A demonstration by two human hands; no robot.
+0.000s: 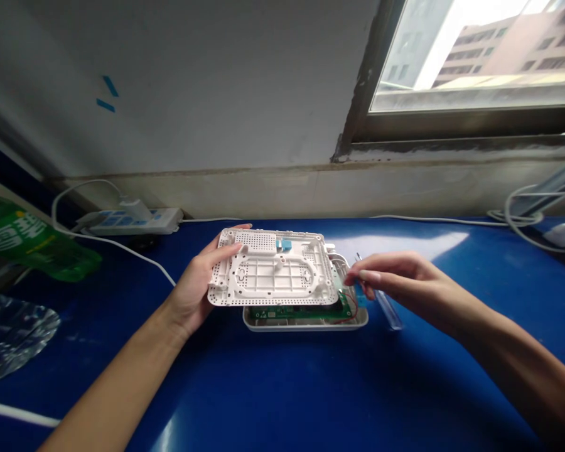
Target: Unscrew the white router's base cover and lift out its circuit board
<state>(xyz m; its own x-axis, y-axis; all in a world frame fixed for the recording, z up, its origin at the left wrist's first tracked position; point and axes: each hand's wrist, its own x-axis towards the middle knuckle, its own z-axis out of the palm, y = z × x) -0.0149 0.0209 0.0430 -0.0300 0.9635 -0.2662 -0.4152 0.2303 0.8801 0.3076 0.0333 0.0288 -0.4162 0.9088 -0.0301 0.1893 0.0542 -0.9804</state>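
My left hand (201, 276) grips a white perforated plastic cover (275, 267) by its left end, with the ribbed inner side facing me. A small blue piece (285, 245) sits near the cover's upper edge. Partly hidden beneath it is a white casing (306, 325) with a green circuit board (292, 312) and thin red and white wires at its right end. My right hand (381, 276) hovers over that end, fingertips pinched together; what they hold, if anything, is hidden. Below those fingers, a clear-handled tool (387, 309), perhaps a screwdriver, lies on the table.
The blue table (282, 389) runs back to the wall. A power strip (136, 220) with a plugged-in white cable stands at the back left. Near it are a green bottle (37, 242) and a clear bottle (16, 336). Coiled white cable (522, 213) lies at the back right.
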